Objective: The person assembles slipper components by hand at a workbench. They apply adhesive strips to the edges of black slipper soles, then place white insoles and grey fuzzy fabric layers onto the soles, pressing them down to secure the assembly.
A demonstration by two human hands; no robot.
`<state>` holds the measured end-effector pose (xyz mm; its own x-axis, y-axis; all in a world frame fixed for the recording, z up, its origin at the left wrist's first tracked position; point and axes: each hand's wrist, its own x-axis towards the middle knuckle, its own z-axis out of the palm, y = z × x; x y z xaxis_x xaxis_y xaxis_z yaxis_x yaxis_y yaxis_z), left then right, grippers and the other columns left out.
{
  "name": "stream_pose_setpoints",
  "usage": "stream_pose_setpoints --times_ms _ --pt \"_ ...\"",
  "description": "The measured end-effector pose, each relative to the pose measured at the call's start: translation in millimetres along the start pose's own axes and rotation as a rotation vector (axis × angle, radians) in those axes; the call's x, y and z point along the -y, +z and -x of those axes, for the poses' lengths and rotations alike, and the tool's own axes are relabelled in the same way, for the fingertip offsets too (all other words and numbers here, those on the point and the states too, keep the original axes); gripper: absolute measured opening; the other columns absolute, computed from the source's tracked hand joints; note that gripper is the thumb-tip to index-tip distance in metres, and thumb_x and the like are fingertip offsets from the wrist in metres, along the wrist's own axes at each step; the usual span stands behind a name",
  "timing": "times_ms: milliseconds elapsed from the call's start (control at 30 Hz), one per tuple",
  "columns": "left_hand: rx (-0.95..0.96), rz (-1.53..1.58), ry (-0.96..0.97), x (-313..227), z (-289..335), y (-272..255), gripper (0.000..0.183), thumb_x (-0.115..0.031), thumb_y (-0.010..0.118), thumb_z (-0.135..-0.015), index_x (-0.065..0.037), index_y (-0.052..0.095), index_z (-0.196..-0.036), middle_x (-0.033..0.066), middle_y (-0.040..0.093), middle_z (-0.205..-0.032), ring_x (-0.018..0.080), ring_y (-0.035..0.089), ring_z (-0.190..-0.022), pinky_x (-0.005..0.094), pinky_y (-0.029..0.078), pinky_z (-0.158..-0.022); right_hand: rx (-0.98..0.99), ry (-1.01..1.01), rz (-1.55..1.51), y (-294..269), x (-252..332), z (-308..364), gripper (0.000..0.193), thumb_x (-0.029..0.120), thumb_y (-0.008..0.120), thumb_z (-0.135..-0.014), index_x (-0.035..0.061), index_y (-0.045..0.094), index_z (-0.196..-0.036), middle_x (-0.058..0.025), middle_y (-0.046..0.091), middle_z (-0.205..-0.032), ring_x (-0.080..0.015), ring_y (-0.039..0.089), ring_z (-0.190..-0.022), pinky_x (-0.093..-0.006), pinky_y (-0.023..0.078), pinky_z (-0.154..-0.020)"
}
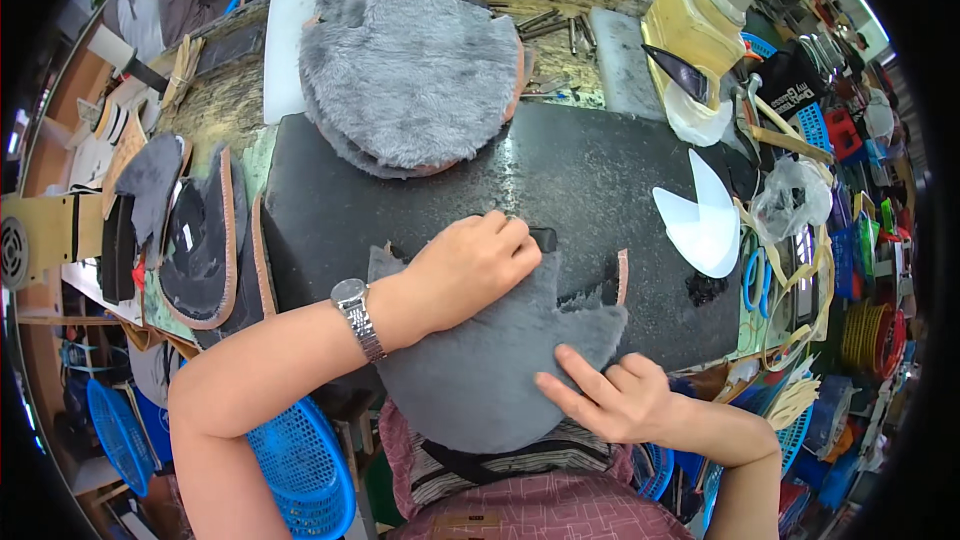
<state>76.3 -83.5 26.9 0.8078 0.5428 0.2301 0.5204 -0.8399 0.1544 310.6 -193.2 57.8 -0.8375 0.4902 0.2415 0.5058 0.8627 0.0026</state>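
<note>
Crowded with tools, the desk [600, 170] carries a black mat. One grey fur piece [480, 370] is pressed flat by the left hand [470, 265] and right hand [610, 400], nothing gripped. A stack of fur pieces [415, 70] seems finished.

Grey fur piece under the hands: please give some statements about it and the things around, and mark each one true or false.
1. Both hands rest on the fur piece. True: left hand and right hand press on it.
2. The fur piece lies on a white board. False: it lies on a black mat.
3. A watch is on the left wrist. True.
4. The fur stack is nearer the person than the fur piece. False: it lies beyond it, at the far edge of the mat.
5. A white cut shape lies to the right on the mat. True.
</note>
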Motion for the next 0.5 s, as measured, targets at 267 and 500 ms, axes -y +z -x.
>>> stream_pose_setpoints --times_ms 267,500 --pt "0.061 0.194 -0.223 -32.4 18.2 -7.0 0.056 -0.02 0.067 -0.073 0.004 0.05 -0.121 0.0234 0.045 -0.119 0.0362 0.044 -0.114 0.0397 0.042 -0.094 -0.013 0.287 -0.559 17.5 -8.6 13.6 0.044 -0.009 0.057 -0.061 0.0018 0.063 -0.103 -0.0165 0.054 -0.125 -0.0311 0.061 -0.084 -0.0319 0.051 -0.074" --pt "0.047 0.211 -0.173 -37.4 40.5 1.5 0.073 -0.045 0.059 -0.081 -0.001 0.037 -0.135 0.0239 0.03 -0.142 0.0362 0.027 -0.134 0.0464 0.023 -0.108 0.141 0.272 -0.227 16.9 -12.9 18.8 0.051 0.021 0.07 -0.062 0.0095 0.061 -0.112 -0.0166 0.051 -0.126 -0.0377 0.049 -0.108 -0.0574 0.032 -0.095"
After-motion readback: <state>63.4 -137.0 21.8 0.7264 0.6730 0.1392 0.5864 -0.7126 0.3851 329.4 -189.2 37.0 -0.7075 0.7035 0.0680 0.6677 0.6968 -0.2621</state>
